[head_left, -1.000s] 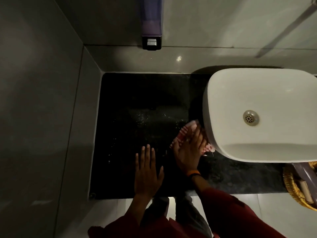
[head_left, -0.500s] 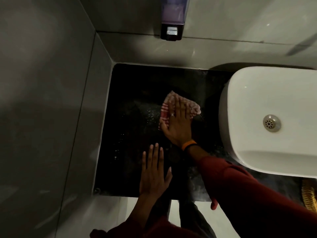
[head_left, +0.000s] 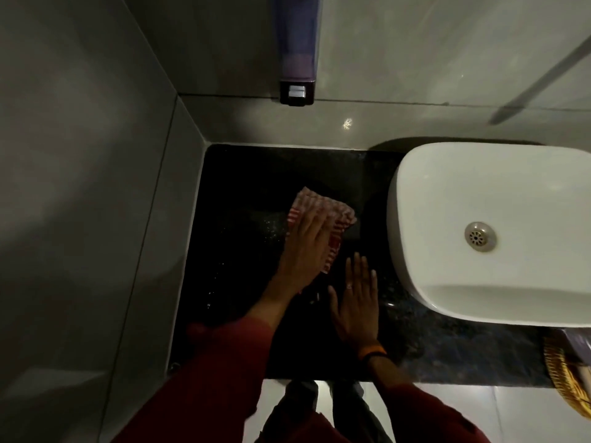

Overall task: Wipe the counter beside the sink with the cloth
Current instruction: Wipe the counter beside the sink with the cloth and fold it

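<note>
A red-and-white striped cloth [head_left: 324, 206] lies on the black counter [head_left: 252, 174], left of the white sink [head_left: 412, 193]. My left hand [head_left: 303, 247] presses down on the cloth's near half, fingers pointing toward the back wall, so part of the cloth is hidden under the palm. My right hand [head_left: 355, 302] rests flat on the counter with fingers spread. It is just right of the cloth, close to the sink's front-left corner, and holds nothing. It wears a ring, and an orange band sits on the wrist.
A soap dispenser [head_left: 297, 43] hangs on the back wall above the counter. Grey tiled walls close off the counter's left and back sides. A woven basket [head_left: 566, 382] sits at the counter's far right, below the sink. Small specks dot the counter left of the cloth.
The cloth has passed from my right hand to my left. My right hand now lies flat near the sink, where before my left hand rested flat on the counter.
</note>
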Tool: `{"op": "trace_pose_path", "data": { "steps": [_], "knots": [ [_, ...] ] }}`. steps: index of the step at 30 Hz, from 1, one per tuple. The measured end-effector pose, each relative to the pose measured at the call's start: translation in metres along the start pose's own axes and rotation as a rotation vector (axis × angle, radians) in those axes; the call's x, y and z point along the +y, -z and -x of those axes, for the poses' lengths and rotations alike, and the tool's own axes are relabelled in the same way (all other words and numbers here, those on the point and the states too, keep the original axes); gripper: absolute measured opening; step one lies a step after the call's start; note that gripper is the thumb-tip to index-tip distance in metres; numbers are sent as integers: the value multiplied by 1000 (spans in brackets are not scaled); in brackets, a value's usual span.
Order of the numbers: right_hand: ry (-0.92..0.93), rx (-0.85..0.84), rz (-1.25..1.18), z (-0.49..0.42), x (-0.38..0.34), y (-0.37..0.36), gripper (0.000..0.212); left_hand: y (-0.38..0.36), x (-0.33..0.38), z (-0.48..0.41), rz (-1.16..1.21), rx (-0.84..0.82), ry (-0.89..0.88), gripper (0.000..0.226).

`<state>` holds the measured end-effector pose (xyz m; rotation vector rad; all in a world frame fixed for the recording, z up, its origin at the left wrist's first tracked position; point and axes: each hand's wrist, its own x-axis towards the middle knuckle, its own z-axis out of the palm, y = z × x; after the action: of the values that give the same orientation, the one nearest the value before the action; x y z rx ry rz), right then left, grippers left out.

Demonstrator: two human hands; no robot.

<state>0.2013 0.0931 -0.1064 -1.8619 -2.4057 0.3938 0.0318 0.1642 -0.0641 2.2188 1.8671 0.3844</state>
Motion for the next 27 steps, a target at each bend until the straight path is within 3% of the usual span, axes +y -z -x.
{"op": "trace_pose_path", "data": {
  "steps": [3,5,15,27],
  "knots": [
    [-6,-2,19,-2,0,-4,73,-17,-16,-38,-107,-163,-154,55],
    [0,5,25,0,2,-7,74,-31,-26,-32,-104,-151,-136,57],
    [4,27,10,-1,4,-5,73,-30,-45,-7,-153,73,336,66],
    [3,37,22,1,4,-8,73,-18,-69,123,-210,200,1016,62]
  ]
}}
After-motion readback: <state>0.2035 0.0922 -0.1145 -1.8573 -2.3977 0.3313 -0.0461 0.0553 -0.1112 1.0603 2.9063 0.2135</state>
